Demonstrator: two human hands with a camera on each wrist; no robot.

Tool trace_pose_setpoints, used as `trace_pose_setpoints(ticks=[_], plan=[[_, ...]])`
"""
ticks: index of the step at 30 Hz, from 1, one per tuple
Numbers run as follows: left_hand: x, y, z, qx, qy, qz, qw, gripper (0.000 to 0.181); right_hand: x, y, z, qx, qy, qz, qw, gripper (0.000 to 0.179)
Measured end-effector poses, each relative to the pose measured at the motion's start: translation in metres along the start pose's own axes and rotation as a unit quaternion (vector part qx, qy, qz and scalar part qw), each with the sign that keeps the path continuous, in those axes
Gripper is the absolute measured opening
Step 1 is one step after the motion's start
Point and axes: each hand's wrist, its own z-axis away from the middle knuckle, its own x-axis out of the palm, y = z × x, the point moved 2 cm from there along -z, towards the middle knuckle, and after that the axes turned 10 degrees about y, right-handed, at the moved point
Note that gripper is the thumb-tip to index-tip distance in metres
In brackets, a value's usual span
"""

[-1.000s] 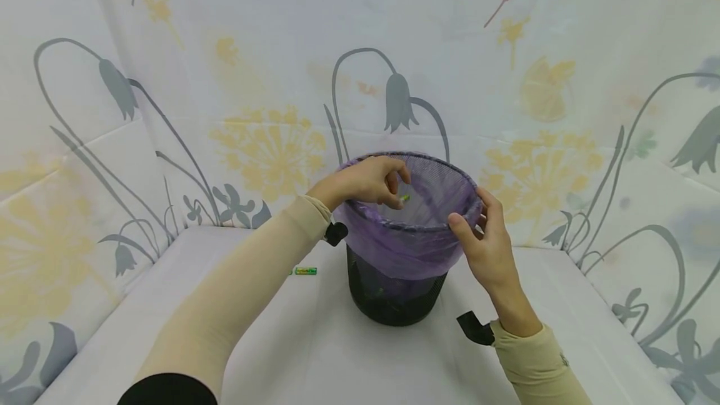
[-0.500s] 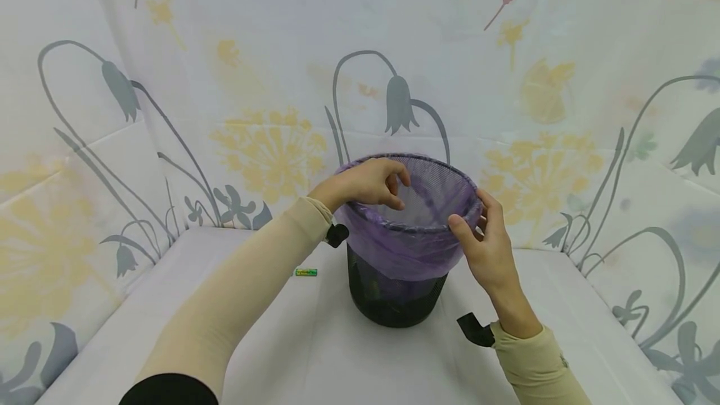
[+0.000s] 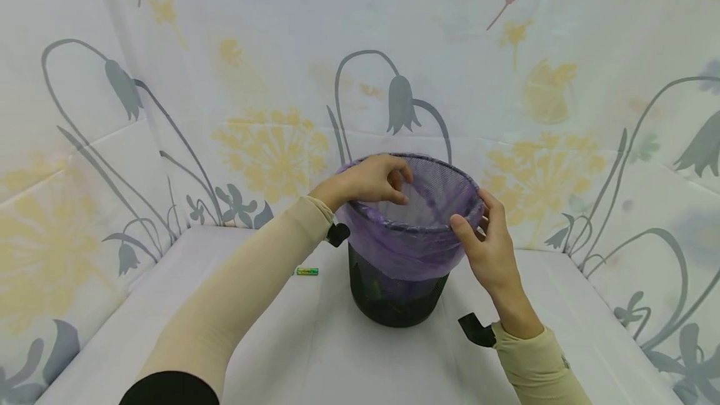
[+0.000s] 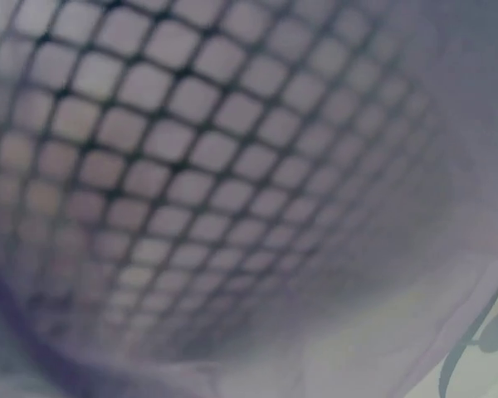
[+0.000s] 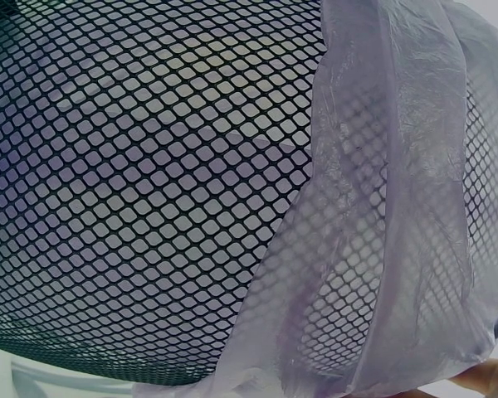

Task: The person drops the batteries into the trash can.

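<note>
A black mesh wastebasket [image 3: 394,305] stands on the white surface, lined with a purple bin bag [image 3: 405,258] folded down over its rim. My left hand [image 3: 375,179] hangs over the basket's mouth, fingers loosely bent and nothing seen between them. With thumb and fingers, my right hand [image 3: 488,249] grips the bag-covered rim on the right side. A green battery [image 3: 307,272] lies left of the basket, near my left forearm. Up close in the left wrist view is the blurred mesh wall [image 4: 207,149]. The right wrist view shows the mesh [image 5: 149,182] and bag's fold [image 5: 423,182].
A white cloth [image 3: 315,355] covers the tabletop. Behind and at both sides rises a flower-printed curtain [image 3: 270,74]. Black straps [image 3: 477,330] stick out at the wrists. The left sleeve [image 3: 236,292] hides part of the table left of the basket.
A small green item, likely a battery, was just below my left fingertips a second ago and is gone from there now. My right hand has kept its hold on the rim.
</note>
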Motion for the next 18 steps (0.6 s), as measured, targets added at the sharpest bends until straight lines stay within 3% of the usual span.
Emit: trace_pose_setpoints(ticks=[9, 18], plan=[[-0.016, 0.004, 0.014, 0.046, 0.062, 0.014, 0.9969, 0.030, 0.000, 0.001, 0.002, -0.003, 0.002, 0.001, 1.0000, 0.067], [-0.049, -0.014, 0.052, 0.046, 0.121, 0.017, 0.9914, 0.026, 0.000, -0.001, 0.000, -0.005, -0.003, -0.008, 1.0000, 0.067]])
